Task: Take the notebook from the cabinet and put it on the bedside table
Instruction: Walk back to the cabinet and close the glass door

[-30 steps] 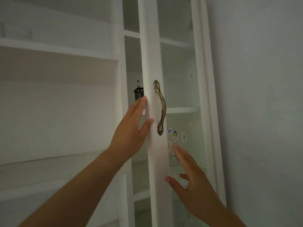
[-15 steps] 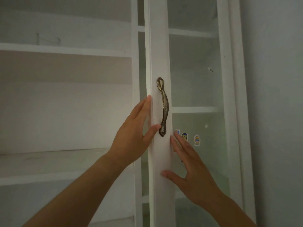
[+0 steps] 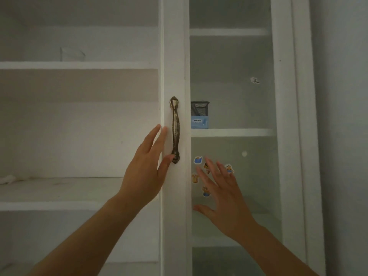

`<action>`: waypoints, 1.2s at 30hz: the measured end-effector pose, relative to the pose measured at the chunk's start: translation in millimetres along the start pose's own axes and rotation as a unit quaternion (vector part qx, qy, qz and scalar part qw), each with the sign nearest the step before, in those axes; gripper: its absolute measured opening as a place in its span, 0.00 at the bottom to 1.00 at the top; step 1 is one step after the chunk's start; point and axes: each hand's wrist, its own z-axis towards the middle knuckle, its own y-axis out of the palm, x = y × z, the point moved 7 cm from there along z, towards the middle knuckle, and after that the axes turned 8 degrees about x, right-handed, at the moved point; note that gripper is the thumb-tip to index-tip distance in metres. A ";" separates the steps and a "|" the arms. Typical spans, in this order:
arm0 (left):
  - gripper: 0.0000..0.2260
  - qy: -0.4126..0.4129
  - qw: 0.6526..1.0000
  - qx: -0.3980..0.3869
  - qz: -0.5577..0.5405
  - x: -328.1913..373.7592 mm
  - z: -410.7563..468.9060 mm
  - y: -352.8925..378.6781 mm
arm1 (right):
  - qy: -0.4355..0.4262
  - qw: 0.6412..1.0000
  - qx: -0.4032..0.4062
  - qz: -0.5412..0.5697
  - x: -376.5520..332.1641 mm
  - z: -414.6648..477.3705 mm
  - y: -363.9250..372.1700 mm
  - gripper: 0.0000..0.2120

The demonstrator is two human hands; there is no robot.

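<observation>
A white cabinet has a glass door (image 3: 176,56) with a brass handle (image 3: 175,128). My left hand (image 3: 143,176) lies flat against the door's left edge, thumb touching the bottom of the handle. My right hand (image 3: 225,200) is spread open over the glass pane, below and right of the handle, holding nothing. Behind the glass, on a shelf, a light blue labelled item (image 3: 199,122) stands in front of a black mesh holder (image 3: 199,108). I cannot tell whether the blue item is the notebook. No bedside table is in view.
Open white shelves (image 3: 59,190) fill the left side, with a faint small container (image 3: 71,54) on the upper one. Small cartoon stickers (image 3: 198,160) dot the glass by my right hand. A plain grey wall (image 3: 342,116) borders the cabinet on the right.
The door has swung from ajar to face-on, in line with the cabinet front. Both hands stayed on it, and the blue item behind the glass came into view.
</observation>
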 end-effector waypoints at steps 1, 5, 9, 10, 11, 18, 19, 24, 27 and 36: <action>0.27 0.022 0.999 0.004 0.023 7.2 -4.1 -1.9 | -0.005 1.000 0.001 -0.004 1.4 0.3 2.0 0.45; 0.25 0.135 0.982 -0.004 0.128 35.0 -21.6 3.4 | -0.027 1.000 -0.010 0.006 3.8 0.8 2.9 0.47; 0.29 0.145 0.973 -0.050 0.175 38.6 -33.1 23.3 | -0.020 0.999 -0.026 0.024 20.4 -4.3 -3.9 0.45; 0.31 0.151 0.968 -0.058 0.193 37.3 -36.5 29.0 | -0.014 0.999 -0.032 0.015 26.3 -6.5 -4.7 0.45; 0.34 0.154 0.964 -0.064 0.207 36.5 -39.8 34.3 | -0.009 0.999 -0.037 0.002 32.1 -8.9 -4.7 0.46; 0.44 0.167 0.948 -0.062 0.263 28.2 -49.5 59.2 | -0.001 0.998 -0.051 -0.021 44.2 -14.8 0.2 0.50; 0.45 0.169 0.948 -0.062 0.264 26.0 -49.1 61.5 | 0.000 0.999 -0.052 -0.018 44.2 -14.2 1.1 0.50; 0.47 0.174 0.938 -0.087 0.286 12.6 -45.0 74.2 | 0.004 0.997 -0.061 -0.035 47.1 -10.3 11.4 0.52; 0.46 0.173 0.937 -0.090 0.288 5.3 -43.3 80.9 | 0.008 0.997 -0.056 -0.051 49.2 -7.8 18.7 0.54; 0.44 0.165 0.941 -0.103 0.275 4.1 -43.8 82.6 | 0.016 0.997 -0.056 -0.054 50.9 -7.6 21.9 0.55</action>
